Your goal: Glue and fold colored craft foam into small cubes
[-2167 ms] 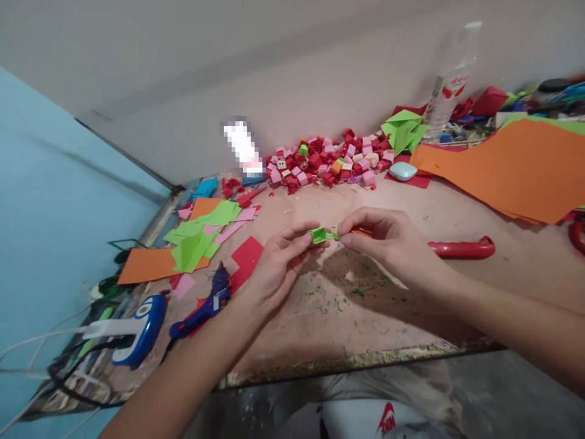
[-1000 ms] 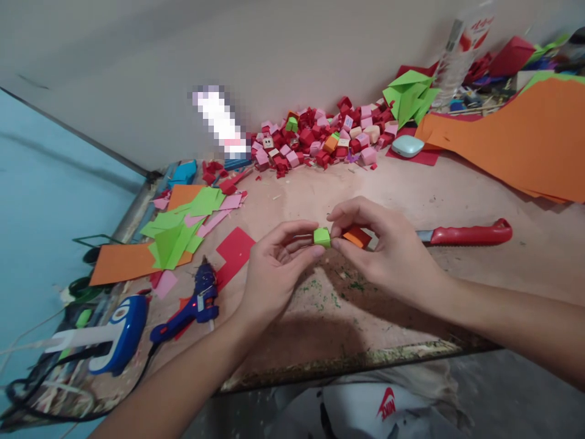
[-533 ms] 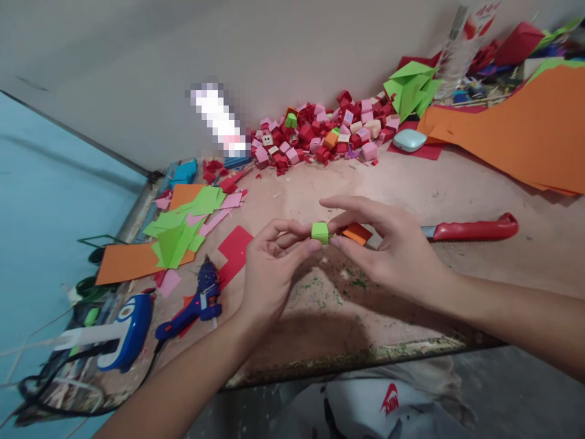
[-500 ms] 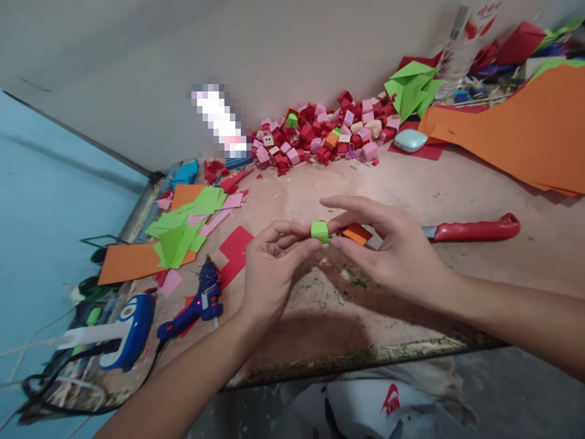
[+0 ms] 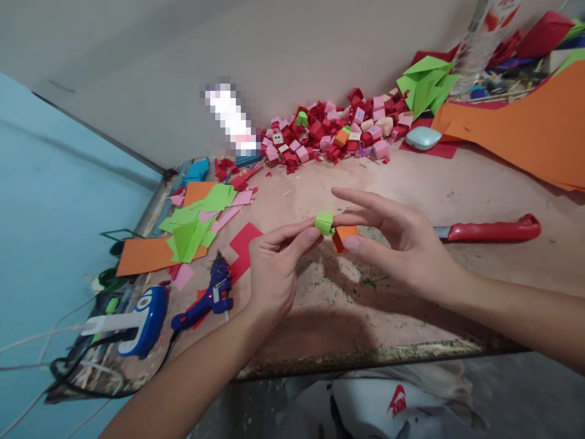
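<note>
Between the fingertips of my two hands is a small folded green paper piece (image 5: 324, 224). My left hand (image 5: 278, 262) pinches its left side with thumb and fingers. My right hand (image 5: 397, 244) has its index finger raised, another finger reaching to the green piece, and its thumb against a small folded orange paper piece (image 5: 346, 234). The orange piece hangs just right of and below the green one; whether the two are joined is hard to tell.
A red-handled knife (image 5: 493, 230) lies to the right. Left are a blue glue gun (image 5: 219, 286), a blue-white device (image 5: 153, 320) and green paper sheets (image 5: 189, 231). Small paper cubes (image 5: 320, 134) are heaped behind, beside a mint case (image 5: 423, 138) and orange sheets (image 5: 525, 134).
The green piece has tilted, and the orange piece has turned and moved nearer to it. My right thumb has shifted onto the orange piece. The whole view has shifted slightly.
</note>
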A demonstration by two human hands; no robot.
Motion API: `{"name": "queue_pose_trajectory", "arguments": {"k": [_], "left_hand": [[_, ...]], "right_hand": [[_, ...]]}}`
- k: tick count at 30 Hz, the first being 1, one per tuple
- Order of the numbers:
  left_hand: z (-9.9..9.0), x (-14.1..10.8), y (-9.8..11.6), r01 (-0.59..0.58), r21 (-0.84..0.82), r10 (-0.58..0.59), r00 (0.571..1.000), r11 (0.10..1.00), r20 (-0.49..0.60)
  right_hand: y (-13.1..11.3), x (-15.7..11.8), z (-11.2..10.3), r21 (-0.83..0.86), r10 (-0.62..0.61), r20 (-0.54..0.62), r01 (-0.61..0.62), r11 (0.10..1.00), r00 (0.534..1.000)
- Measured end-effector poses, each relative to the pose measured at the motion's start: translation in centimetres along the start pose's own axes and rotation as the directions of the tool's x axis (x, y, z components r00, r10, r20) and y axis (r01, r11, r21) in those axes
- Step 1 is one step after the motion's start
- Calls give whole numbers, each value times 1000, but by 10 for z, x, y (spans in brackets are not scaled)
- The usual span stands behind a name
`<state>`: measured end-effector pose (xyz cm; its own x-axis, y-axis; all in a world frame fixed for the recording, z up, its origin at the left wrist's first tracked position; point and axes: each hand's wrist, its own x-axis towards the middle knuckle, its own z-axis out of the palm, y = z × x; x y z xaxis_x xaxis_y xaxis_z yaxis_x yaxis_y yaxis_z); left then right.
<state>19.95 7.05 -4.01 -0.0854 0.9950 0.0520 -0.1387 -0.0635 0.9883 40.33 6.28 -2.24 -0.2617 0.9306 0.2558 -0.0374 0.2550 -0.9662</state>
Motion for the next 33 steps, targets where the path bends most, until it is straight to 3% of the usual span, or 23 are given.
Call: {"name": "queue_pose_trajectory", "arguments": {"k": [16,22,33], "left_hand": [[-4,4,3,-118,59,117,993,991,12],[-7,6,9,-181,137,182,983,974,8],[-3,4,20,-256,172,247,966,951,70]], "right_hand": [[4,1,3,126,88,77,-97,987,993],[8,3,9,143,57,-8,-55,988,998],[13,4,8,281,166,-45,-147,948,985]]}}
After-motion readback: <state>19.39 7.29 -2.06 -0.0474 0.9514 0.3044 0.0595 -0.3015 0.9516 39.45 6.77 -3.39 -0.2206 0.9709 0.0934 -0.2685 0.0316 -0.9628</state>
